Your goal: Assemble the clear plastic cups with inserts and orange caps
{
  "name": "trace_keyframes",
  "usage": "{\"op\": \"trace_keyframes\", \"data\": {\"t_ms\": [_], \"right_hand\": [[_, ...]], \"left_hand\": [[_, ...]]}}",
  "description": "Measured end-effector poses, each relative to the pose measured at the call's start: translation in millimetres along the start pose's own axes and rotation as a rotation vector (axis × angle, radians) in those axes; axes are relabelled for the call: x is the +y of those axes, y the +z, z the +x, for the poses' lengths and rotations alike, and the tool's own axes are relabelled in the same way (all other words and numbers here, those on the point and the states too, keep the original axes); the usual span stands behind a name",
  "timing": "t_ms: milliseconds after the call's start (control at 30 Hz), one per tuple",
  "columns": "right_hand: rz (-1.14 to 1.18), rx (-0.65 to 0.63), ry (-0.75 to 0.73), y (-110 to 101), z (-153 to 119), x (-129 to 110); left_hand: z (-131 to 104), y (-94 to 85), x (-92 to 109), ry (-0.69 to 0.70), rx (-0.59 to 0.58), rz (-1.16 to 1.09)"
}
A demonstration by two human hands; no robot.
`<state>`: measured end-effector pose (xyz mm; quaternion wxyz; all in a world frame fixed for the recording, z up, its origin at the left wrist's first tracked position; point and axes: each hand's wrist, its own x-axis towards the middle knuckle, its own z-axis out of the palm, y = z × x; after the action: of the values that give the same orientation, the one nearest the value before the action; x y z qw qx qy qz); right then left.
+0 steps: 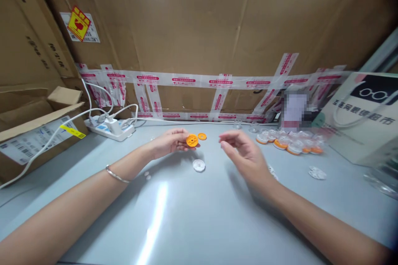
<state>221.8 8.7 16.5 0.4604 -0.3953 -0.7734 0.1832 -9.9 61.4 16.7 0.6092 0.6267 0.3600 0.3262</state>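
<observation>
My left hand point(174, 142) grips a round orange plastic piece point(192, 140) with holes and ribs in its face, holding it up off the table by the edge. Just behind it on the table lies a flat orange ring point(202, 136). A round white plastic disc point(199, 165) rests a little nearer to me. To the right, my right hand point(241, 149) hovers with thumb and fingers apart and nothing visible between them. Part of a white perforated piece point(273, 172) shows behind my right wrist.
Several orange-and-white round assemblies point(289, 143) cluster at the back right, with white perforated discs point(317, 172) nearer. Small white bits point(147, 175) lie by my left forearm. A power strip point(110, 127) with cables, an open cardboard box point(40, 132) and a printed bag point(360, 120) flank the table point(199, 223).
</observation>
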Motion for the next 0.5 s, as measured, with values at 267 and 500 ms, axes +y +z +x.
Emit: {"op": "trace_keyframes", "data": {"t_ms": [267,500], "right_hand": [[-0.176,-0.322,0.123,17,-7,24],[-0.171,-0.360,0.124,24,-7,28]], "left_hand": [[6,17.1,-12,-0.032,0.044,0.073],[10,18.5,-15,-0.009,0.048,0.184]]}}
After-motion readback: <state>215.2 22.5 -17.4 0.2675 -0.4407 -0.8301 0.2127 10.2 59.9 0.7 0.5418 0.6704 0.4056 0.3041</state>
